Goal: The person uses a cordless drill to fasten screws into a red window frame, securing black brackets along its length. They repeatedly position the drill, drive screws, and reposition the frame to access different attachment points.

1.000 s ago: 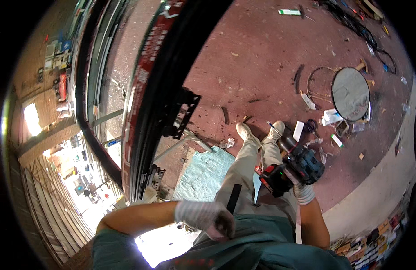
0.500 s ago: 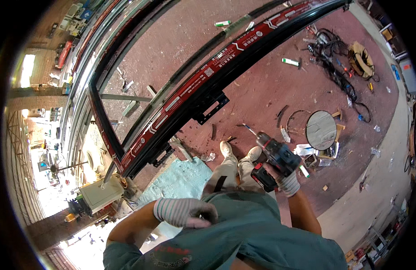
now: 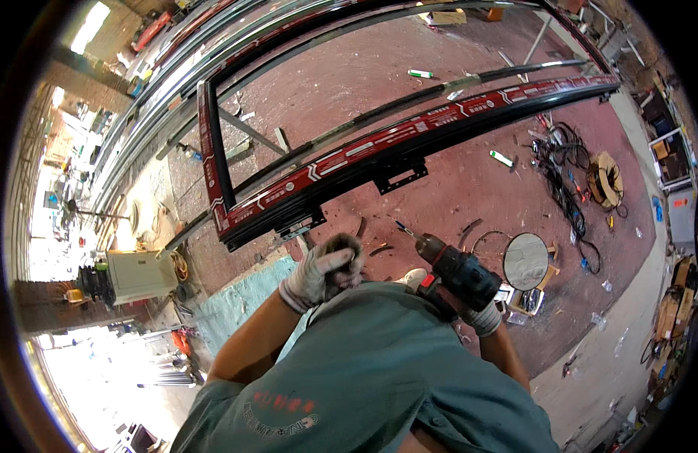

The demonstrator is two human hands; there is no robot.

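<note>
My right hand (image 3: 482, 320), in a pale knit glove, grips a black and red cordless drill (image 3: 460, 268) beside my waist. The drill's long bit points up and left. My gloved left hand (image 3: 325, 273) is raised in front of my belly with its fingers curled in; whatever they may hold is too small or hidden to name. Just beyond that hand lies the near corner of a large black metal frame (image 3: 341, 164) faced with red printed film. Two black slotted brackets, a near one (image 3: 302, 223) and a farther one (image 3: 401, 177), stick out from its near side.
On the reddish floor to the right are a round disc-topped stool (image 3: 525, 262), a tangle of black cables (image 3: 564, 177) and a brown coil (image 3: 605, 181). Long metal profiles (image 3: 156, 98) lie at far left. A pale metal cabinet (image 3: 141, 273) stands nearer left.
My left hand has risen from my waist toward the frame's near corner. The drill stays in my right hand. My view has turned, bringing more of the frame into sight.
</note>
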